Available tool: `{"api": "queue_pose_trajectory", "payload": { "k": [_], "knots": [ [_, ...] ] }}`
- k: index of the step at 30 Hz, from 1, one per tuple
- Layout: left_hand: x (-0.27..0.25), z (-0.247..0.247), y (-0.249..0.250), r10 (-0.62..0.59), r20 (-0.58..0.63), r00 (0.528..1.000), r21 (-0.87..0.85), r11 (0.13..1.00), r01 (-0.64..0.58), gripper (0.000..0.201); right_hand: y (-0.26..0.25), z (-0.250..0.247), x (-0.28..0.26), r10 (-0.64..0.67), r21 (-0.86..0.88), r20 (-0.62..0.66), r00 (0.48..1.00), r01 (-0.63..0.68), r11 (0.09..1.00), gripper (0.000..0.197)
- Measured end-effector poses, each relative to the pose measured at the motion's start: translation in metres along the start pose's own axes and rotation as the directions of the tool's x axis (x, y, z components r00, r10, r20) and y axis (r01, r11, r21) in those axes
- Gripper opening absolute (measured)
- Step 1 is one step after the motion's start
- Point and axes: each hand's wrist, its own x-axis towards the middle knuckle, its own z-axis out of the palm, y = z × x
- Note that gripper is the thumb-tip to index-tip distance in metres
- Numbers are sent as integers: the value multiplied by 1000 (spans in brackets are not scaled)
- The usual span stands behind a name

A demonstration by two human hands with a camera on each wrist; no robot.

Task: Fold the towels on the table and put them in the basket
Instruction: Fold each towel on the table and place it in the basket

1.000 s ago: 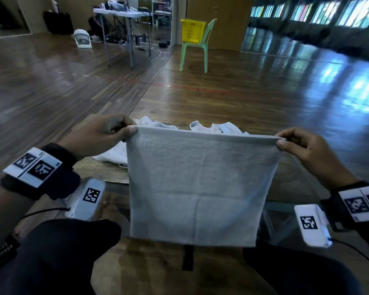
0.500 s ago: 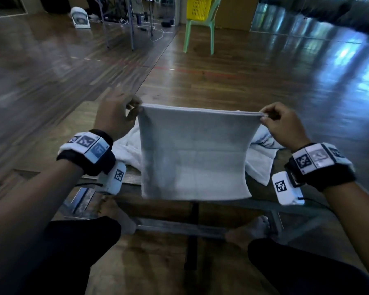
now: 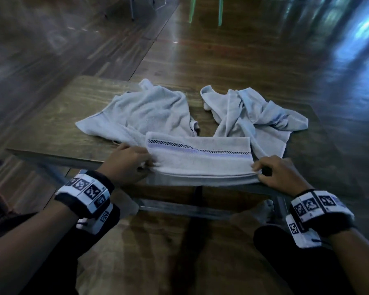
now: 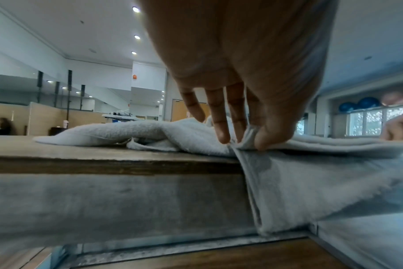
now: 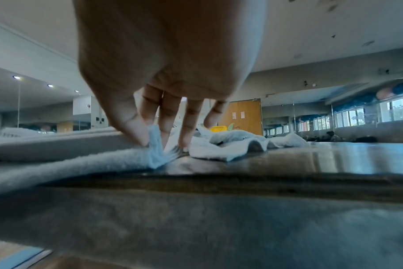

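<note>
A pale folded towel with a checked and purple stripe lies along the near edge of the wooden table. My left hand pinches its left end between thumb and fingers, as the left wrist view shows. My right hand pinches the right corner. In the left wrist view part of the towel hangs over the table's front edge. The yellow basket shows only far off in the right wrist view.
Two crumpled towels lie further back on the table, one at the left and one at the right, both touching the folded towel's far side. Green chair legs stand on the wooden floor beyond. My knees sit below the table's front.
The towel hung in the air between my raised hands; both hands have come down and laid it along the table's near edge. My view has tilted downward.
</note>
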Motion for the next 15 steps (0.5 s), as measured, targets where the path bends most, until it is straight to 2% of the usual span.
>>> {"api": "queue_pose_trajectory", "payload": {
  "k": [2, 9, 15],
  "knots": [
    [7, 3, -3, -10, -3, 1000, 26, 1000, 10, 18, -1, 0, 2, 21, -15, 1, 1000, -21, 1000, 17],
    [55, 0, -14, -194, -65, 979, 51, 979, 197, 16, -14, -3, 24, 25, -118, 37, 999, -20, 993, 11],
    [82, -2, -23, -318, -20, 948, 99, 943, 318, 21, -20, -7, 45, 87, -96, 76, 993, -80, 992, 8]
  ]
}}
